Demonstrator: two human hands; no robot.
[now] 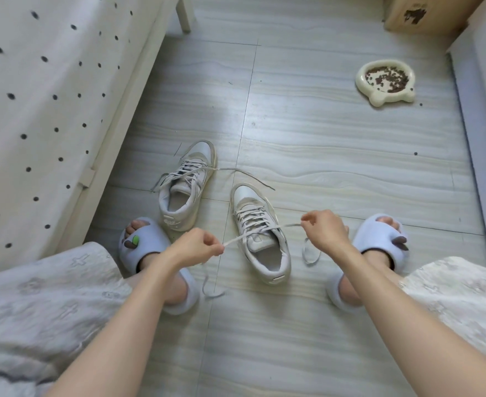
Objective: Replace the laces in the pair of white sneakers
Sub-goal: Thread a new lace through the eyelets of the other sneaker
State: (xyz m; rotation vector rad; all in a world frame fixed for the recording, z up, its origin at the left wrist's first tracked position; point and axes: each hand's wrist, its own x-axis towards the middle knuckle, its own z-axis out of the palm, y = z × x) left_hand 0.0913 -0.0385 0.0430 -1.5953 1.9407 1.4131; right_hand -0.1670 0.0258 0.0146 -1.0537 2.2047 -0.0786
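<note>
near sneaker: sits on the floor between the two slippered feet, toe pointing far and a bit left, heel toward the person, so its long axis runs near-to-far.
lace: stretched pretty taut across the top eyelets, running left-right, basically crosswise to the shoe.
left hand: fingers pinched on the left end of the lace, just left of the shoe's opening; spare lace dangles below it.
right hand: pinched on the right end too, slightly farther out, with a loose loop hanging under it.
key relation: shoe is dead centre between both hands, neither one really closer, so I'd guess an even outward pull either way.
far sneaker: up and left by the bed, laces loose and trailing, toe also pointing away.
also there: pet food bowl far right.
</note>
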